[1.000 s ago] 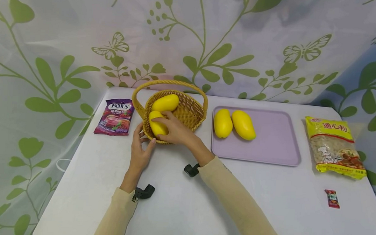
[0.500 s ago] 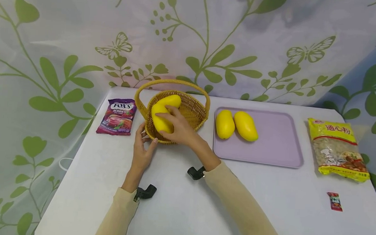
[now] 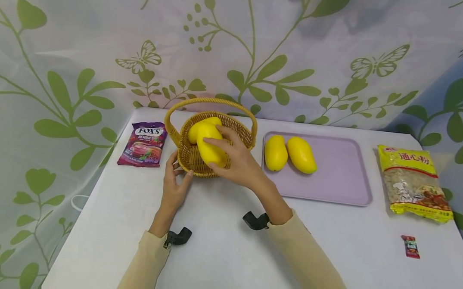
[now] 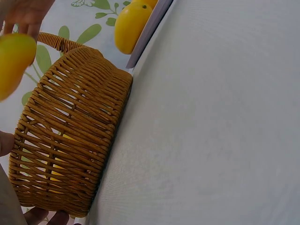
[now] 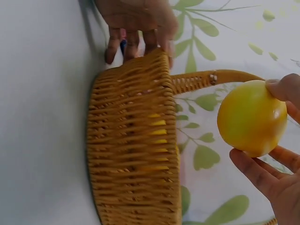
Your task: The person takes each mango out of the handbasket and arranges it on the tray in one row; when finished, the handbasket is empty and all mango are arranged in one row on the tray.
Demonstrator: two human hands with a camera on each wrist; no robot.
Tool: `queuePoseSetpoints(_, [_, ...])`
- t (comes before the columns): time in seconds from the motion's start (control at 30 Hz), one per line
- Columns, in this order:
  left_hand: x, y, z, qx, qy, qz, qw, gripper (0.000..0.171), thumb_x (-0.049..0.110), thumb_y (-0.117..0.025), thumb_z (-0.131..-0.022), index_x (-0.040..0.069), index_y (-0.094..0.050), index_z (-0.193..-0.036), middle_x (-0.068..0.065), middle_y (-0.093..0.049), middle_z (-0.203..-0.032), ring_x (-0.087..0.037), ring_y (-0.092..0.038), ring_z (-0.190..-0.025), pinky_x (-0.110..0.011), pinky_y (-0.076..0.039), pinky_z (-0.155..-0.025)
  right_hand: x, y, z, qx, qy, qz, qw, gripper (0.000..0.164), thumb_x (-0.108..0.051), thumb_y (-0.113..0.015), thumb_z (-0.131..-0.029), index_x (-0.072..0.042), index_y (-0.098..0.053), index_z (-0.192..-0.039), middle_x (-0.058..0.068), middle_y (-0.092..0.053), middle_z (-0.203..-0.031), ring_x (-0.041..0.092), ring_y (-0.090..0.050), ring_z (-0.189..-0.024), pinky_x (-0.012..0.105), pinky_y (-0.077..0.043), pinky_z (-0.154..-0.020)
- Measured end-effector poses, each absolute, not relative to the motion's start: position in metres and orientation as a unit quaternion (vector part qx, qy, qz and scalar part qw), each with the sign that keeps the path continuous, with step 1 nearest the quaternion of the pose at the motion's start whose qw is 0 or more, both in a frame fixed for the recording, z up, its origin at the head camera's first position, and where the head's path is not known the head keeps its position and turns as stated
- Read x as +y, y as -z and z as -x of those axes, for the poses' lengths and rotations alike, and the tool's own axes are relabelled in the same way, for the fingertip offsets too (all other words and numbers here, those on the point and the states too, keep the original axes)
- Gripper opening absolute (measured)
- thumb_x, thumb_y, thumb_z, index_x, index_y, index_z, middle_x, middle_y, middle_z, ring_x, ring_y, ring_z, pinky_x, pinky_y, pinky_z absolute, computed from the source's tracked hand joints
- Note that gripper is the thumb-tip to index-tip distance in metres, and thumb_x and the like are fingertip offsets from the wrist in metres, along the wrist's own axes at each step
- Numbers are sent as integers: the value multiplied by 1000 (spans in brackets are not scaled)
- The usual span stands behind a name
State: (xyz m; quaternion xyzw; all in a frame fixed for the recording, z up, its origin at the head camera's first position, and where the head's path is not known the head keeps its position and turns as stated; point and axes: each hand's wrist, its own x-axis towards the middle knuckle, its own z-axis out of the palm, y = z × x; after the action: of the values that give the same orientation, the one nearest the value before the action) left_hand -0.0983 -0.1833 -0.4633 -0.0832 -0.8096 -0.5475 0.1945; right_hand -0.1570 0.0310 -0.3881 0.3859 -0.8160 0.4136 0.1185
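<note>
A yellow mango (image 3: 211,149) is gripped between the thumb and fingers of my right hand (image 3: 236,160). The right wrist view shows this mango (image 5: 251,119) raised above the rim of the wicker basket (image 5: 131,150), its greenish end facing the camera. Inside the basket lies another mango (image 3: 193,133), partly hidden behind the held one. My left hand (image 3: 174,187) holds the basket's near-left side, thumb at the front rim and fingers along the outer wall. Two more mangoes, a left one (image 3: 276,153) and a right one (image 3: 301,155), lie side by side on a lilac tray (image 3: 338,179).
Left of the basket lies a purple candy bag (image 3: 143,144). A yellow pasta bag (image 3: 414,182) sits right of the tray, with a small red packet (image 3: 411,246) nearer the front. The basket's tall handle (image 3: 214,100) arches over its back. A patterned curtain (image 3: 282,43) hangs behind the table.
My right hand has lifted the mango from the basket's left part, up and to the right. My left hand keeps its place on the basket; the tray mangoes are unmoved.
</note>
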Motion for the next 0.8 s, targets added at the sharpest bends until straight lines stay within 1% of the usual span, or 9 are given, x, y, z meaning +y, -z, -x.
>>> queuePoseSetpoints(0.2, [-183,464,98,-809,549,81,192,68,-2,-61,-91,-14,-23,-147,-36,-33,-146,-53,-48,-117,-45,-46,-92,60,377,146,-807,-425,-381,154,55,-15,-79,-80,-16,-60,-132,15,-35,-151,29,-43,-134,40,-47,-104])
queuePoseSetpoints(0.27, [-183,465,99,-808,550,85,194,69,-3,-61,-90,-15,-23,-147,-37,-33,-145,-54,-47,-117,-46,-46,-91,73,372,143,-805,-428,-376,165,57,-13,-80,-79,-16,-60,-132,14,-34,-151,29,-44,-133,42,-46,-104])
queuePoseSetpoints(0.33, [-184,466,100,-806,551,89,197,68,-4,-60,-90,-15,-23,-146,-37,-33,-145,-54,-48,-116,-41,-47,-91,86,366,141,-805,-428,-370,178,58,-11,-80,-78,-15,-60,-132,13,-35,-151,29,-44,-132,44,-45,-104])
queuePoseSetpoints(0.43, [-185,468,101,-802,555,94,199,68,-4,-60,-90,-15,-23,-146,-37,-33,-145,-54,-48,-116,-29,-47,-92,105,357,138,-806,-426,-358,201,58,-7,-81,-76,-13,-62,-130,14,-37,-150,31,-45,-131,48,-45,-103])
queuePoseSetpoints(0.5, [-185,469,102,-800,559,95,198,68,-3,-60,-90,-15,-23,-146,-37,-33,-145,-54,-48,-116,-23,-46,-92,118,354,138,-809,-424,-347,214,58,-5,-82,-73,-12,-63,-128,15,-39,-149,32,-45,-130,48,-46,-102])
queuePoseSetpoints(0.57, [-186,470,102,-798,561,94,197,69,-3,-60,-90,-15,-23,-146,-37,-33,-145,-54,-47,-116,-23,-46,-91,133,353,137,-808,-431,-334,223,59,0,-82,-71,-9,-64,-126,15,-40,-148,34,-46,-129,44,-46,-103])
queuePoseSetpoints(0.6, [-186,470,102,-798,562,93,196,69,-3,-60,-90,-15,-23,-146,-37,-33,-145,-54,-47,-116,-25,-46,-91,140,354,138,-808,-434,-328,227,60,2,-83,-70,-8,-64,-126,15,-40,-148,34,-46,-129,39,-46,-102])
queuePoseSetpoints(0.73, [-185,470,101,-801,558,90,196,69,-2,-60,-90,-15,-23,-146,-37,-33,-145,-54,-48,-116,-37,-47,-90,169,359,140,-815,-440,-295,235,63,8,-82,-67,-5,-64,-126,14,-39,-150,37,-50,-125,19,-44,-94])
queuePoseSetpoints(0.8, [-185,470,101,-803,555,90,197,69,-2,-60,-90,-16,-22,-146,-38,-33,-144,-54,-48,-116,-41,-47,-90,183,362,140,-824,-434,-276,237,65,9,-82,-67,-4,-63,-127,12,-39,-150,37,-52,-122,13,-43,-89])
